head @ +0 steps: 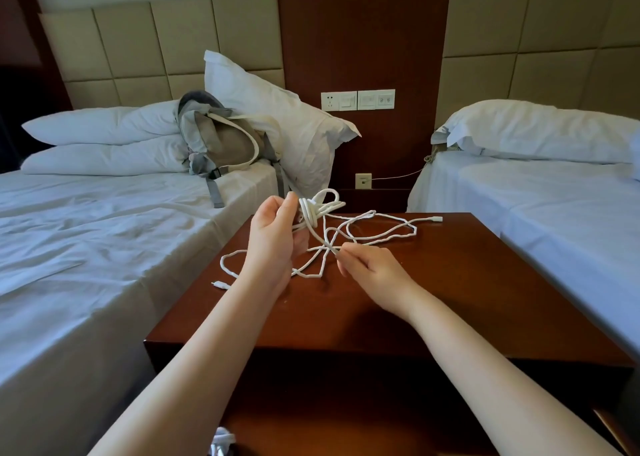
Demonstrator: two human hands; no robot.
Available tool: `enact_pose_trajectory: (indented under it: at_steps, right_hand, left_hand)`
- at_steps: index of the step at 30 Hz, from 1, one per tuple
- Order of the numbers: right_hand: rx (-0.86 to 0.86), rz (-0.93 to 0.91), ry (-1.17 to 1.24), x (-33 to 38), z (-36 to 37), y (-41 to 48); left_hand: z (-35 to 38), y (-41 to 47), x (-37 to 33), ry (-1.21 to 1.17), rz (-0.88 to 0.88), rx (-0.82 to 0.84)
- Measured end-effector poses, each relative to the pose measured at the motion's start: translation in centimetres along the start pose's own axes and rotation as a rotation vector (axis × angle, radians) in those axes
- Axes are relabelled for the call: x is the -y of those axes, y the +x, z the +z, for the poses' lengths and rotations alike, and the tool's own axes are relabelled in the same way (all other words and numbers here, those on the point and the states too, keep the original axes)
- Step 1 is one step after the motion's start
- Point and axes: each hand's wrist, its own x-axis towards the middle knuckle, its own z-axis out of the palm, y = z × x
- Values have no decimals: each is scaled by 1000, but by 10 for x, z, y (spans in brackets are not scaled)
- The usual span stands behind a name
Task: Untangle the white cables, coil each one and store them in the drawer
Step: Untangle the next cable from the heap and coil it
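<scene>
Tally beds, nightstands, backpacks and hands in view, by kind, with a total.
Beds: 2, left bed, right bed
Nightstand: 1
Backpack: 1
Hands holding the white cables: 2, left hand, right hand
Total: 6

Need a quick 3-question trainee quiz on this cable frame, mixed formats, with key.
1. True or false: the left hand holds a bunch of wound loops of white cable.
2. What does the right hand pinch? A) a plug B) a strand where loose loops cross on the nightstand C) nothing
3. Fill in: the backpack lies on the bed to the person's ____.
Key: 1 true; 2 B; 3 left.
</scene>
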Motion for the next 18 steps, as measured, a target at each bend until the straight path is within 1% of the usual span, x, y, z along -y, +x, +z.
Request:
enact_pose_trajectory:
  at_steps: [3, 5, 8, 10, 12, 15, 18]
  right_hand:
    - [-29, 54, 145, -4, -8, 1]
    - [-60, 101, 212, -7, -14, 1]
    - [-142, 143, 321, -14, -20, 3]
    - [-195, 119, 362, -15, -26, 3]
    - [-247, 83, 328, -14, -31, 3]
    - [-304, 37, 266, -8, -33, 2]
    - [-327, 4, 235, 4, -29, 4]
  left_hand:
    - [4, -2, -7, -71, 3, 172]
    - [5, -4, -10, -75, -42, 276]
    - [6, -8, -7, 23, -103, 400]
    - [7, -12, -2, 150, -103, 452]
    - [8, -13, 1, 308, -101, 467]
    - [8, -12, 4, 514, -101, 431]
    - [9, -12, 4, 658, -56, 356]
